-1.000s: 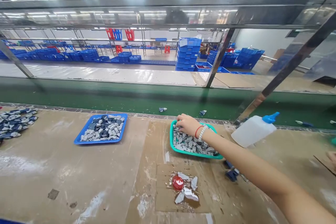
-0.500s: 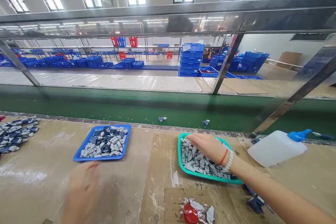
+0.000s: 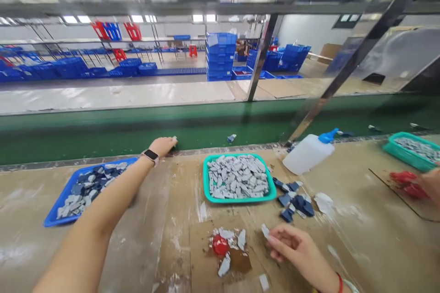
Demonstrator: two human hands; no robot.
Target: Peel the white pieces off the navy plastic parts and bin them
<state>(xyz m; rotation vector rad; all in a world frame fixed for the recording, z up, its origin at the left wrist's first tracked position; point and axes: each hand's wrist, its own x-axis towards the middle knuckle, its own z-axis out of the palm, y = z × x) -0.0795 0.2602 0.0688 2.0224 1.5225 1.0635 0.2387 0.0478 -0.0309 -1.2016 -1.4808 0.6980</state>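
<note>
Dozens of pale grey chips point(image 3: 237, 176)

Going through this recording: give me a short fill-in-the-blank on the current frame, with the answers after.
The left hand wears a ____ on its wrist.
The white plastic bottle has a ____ cap.
The right hand has a ____ band at its wrist.

Answers: watch; blue; red.
</note>
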